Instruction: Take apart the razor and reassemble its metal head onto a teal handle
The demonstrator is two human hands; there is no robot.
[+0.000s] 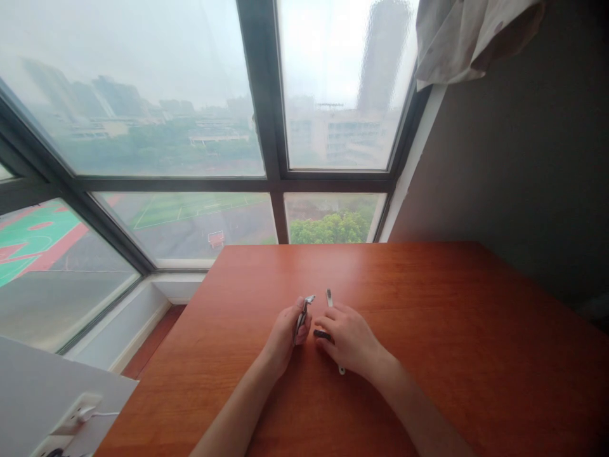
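My left hand (288,330) is closed around a small hand tool (301,319) with a shiny silver head and a slim dark and silver handle. Its exact kind is hard to make out. To its right, my right hand (349,336) has its fingers bent round a short black object (322,334), which pokes out toward the left hand. A slim white brush (329,298), much like a toothbrush with dark bristles, passes beneath the right hand. Its lower end shows below the palm; whether the hand grips it is hidden. The hands are slightly apart, above the table.
A reddish-brown wooden table (428,317) spreads under both arms. Dark-framed windows (273,184) rise behind it. A grey wall (476,171) stands to the right, with a hanging cloth (469,44) above. At lower left, a white socket (78,412) has a plug in it.
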